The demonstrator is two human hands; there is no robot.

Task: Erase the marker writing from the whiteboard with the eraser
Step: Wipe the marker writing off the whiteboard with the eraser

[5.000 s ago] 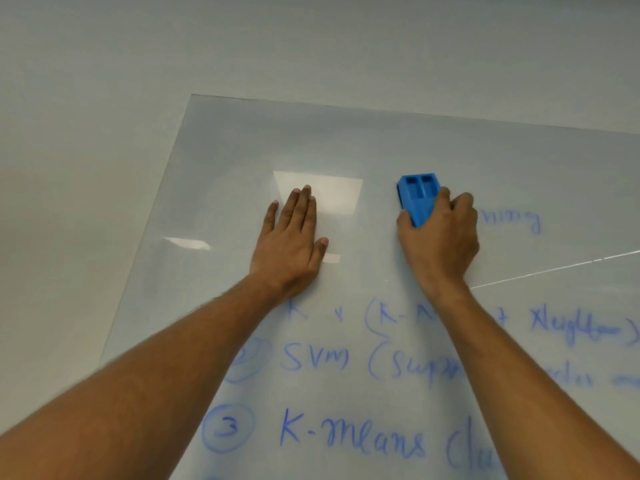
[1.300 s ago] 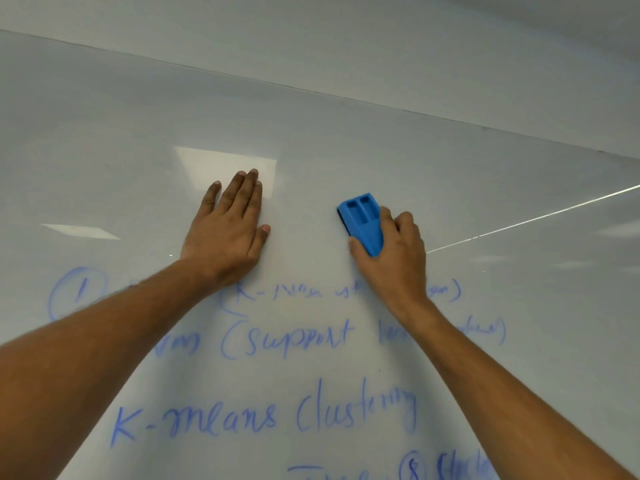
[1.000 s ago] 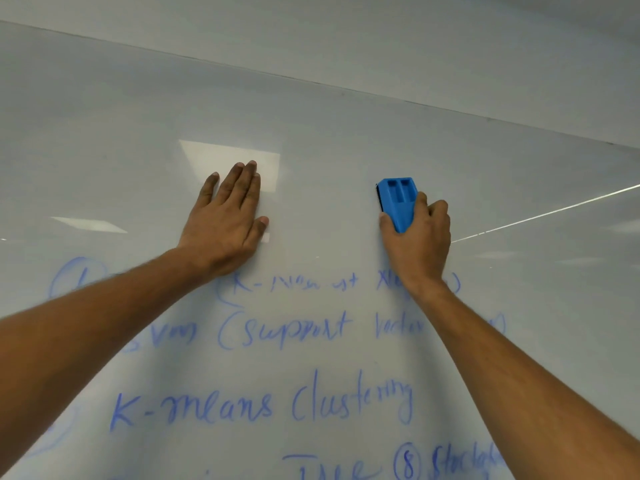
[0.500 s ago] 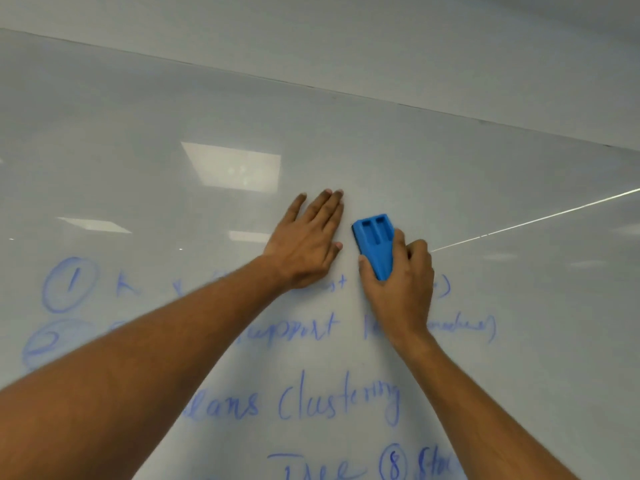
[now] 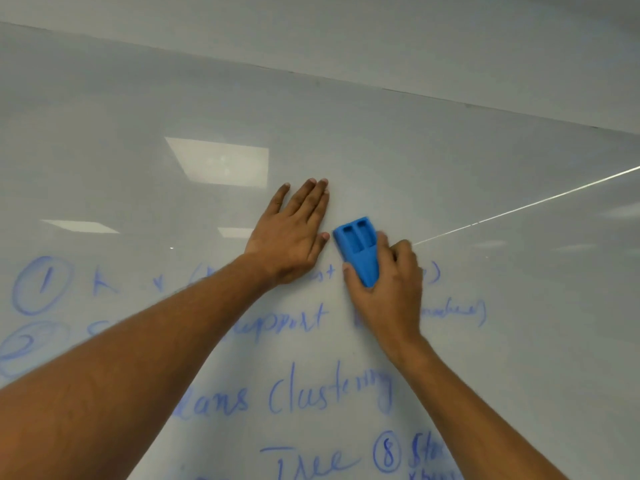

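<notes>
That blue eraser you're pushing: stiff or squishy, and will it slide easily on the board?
The eraser looks like hard moulded plastic with two recessed pockets, so probably stiff and light. The right hand grips it fully. The whiteboard is glossy with reflections, so it likely glides easily.

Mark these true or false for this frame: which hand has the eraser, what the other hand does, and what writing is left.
1. The right hand grips the eraser. True.
2. The left hand holds a marker. False: it rests flat on the whiteboard, holding nothing.
3. The writing is blue. True.
4. The whiteboard is fully erased. False: several lines of writing remain below the hands.
</notes>
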